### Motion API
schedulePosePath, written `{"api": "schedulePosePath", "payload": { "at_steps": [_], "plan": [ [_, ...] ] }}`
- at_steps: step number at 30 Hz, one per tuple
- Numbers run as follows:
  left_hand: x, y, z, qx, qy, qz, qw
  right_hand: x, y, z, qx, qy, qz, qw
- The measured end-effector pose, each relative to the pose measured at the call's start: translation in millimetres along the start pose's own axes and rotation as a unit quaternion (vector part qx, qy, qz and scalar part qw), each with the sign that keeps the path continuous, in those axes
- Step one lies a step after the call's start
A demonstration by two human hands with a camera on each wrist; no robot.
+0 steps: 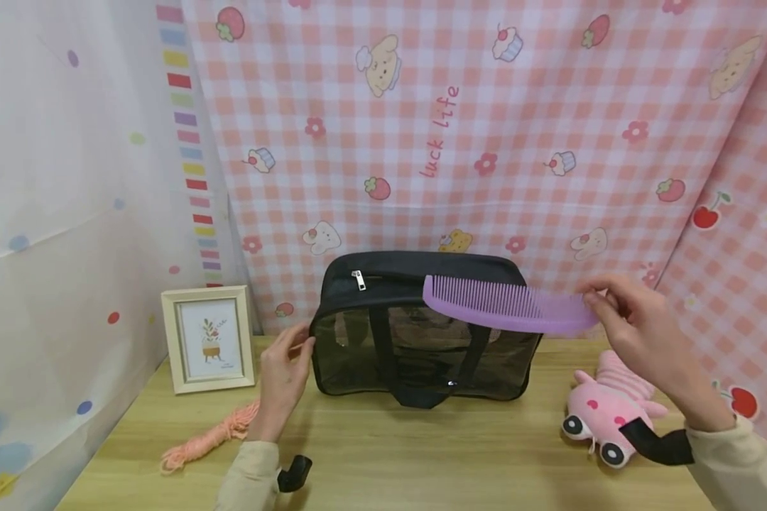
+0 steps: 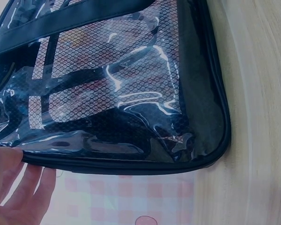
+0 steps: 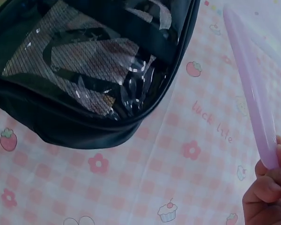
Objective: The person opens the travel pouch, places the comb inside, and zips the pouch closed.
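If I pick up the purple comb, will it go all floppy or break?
The purple comb is probably stiff: held near one end by the right hand, it shows no plain sag. It is likely light, since that hand supports it from one end alone. Its thin, close-set teeth might snap if bent.

I'm counting one bag (image 1: 422,363) on one surface (image 1: 422,454), and it's sporting one handle (image 1: 420,397) and one zip pull (image 1: 359,280) that I'm seeing. Combs are coming to just one (image 1: 511,319), and frames (image 1: 208,341) are stopping at one too. Yarn (image 1: 214,440) is making a single bundle. Plushies (image 1: 613,401) are totaling one, though its eyes (image 1: 573,426) are making two. Sleeves (image 1: 249,472) are numbering two, same as the black wrist bits (image 1: 294,473) I'm spotting. Grips are hitting two: one left grip (image 1: 284,369), one right grip (image 1: 645,333). Printed cherries (image 1: 706,217) on the right cloth (image 1: 741,284) are running to two in the head view.
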State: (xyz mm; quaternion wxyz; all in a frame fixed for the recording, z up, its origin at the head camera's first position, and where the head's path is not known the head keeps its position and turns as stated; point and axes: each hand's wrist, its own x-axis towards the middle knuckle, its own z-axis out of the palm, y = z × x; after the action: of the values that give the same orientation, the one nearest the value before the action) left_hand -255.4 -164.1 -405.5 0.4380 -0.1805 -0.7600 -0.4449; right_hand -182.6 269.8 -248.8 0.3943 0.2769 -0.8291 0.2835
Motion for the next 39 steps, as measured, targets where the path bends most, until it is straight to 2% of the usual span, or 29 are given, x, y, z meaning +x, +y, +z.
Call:
{"api": "schedulePosePath", "payload": {
  "at_steps": [4, 11, 23, 29, 32, 39],
  "plan": [
    [-1.4, 0.3, -0.7, -0.001, 0.003, -0.008, 1.0, 15.2, 2.3, 0.0, -0.047, -0.004, 0.006, 0.9988],
    [0.1, 0.4, 0.0, 0.0, -0.006, -0.014, 0.9999, 32.5, 9.3, -1.2, -0.085, -0.024, -0.012, 0.996],
    [0.6, 1.2, 0.5, -0.002, -0.003, -0.02, 0.9998, 45.9, 19.7, 2.6, -0.14, -0.041, -0.052, 0.988],
    [0.6, 2.5, -0.9, 0.001, -0.004, -0.028, 0.9996, 51.4, 19.7, 9.5, -0.145, -0.051, -0.062, 0.9862],
    [0.8, 2.1, -0.8, -0.001, -0.003, -0.023, 0.9997, 56.8, 19.5, 14.5, -0.147, -0.067, -0.071, 0.9843],
    [-0.2, 0.0, -0.5, -0.007, -0.005, -0.02, 0.9998, 72.6, 17.2, 28.3, -0.144, -0.131, -0.096, 0.9762]
  ]
}}
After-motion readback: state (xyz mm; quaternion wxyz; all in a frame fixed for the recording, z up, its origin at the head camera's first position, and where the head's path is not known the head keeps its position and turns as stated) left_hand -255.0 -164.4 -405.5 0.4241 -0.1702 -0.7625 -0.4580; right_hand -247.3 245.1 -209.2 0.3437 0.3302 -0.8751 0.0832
